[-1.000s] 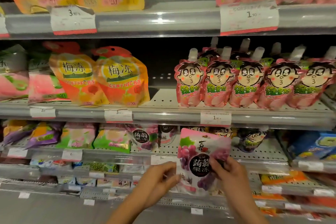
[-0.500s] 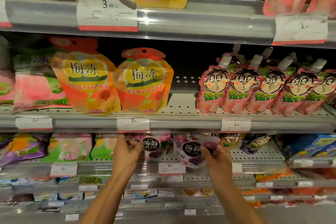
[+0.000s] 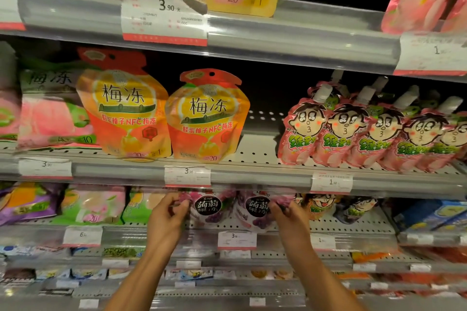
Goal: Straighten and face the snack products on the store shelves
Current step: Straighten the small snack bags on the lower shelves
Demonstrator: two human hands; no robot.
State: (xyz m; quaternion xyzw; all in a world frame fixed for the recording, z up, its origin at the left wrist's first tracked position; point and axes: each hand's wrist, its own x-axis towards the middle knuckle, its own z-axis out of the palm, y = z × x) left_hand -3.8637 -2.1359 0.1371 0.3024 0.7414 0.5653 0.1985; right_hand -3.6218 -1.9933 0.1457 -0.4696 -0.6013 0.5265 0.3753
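Hands pinch 2 grape jelly pouches at the shelf's (image 3: 278, 228) front edge: left hand (image 3: 168, 217) on the left pouch (image 3: 209, 207), right hand (image 3: 290, 217) on the right pouch (image 3: 255, 209). Stand both upright, labels forward, flush with that edge.

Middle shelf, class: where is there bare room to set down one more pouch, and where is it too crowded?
The free patch is the perforated shelf floor between the right orange pouch and the first pink cartoon-face pouch. Left of that gap the orange pouch and peach bags sit edge to edge; the cartoon-face row overlaps all the way right.
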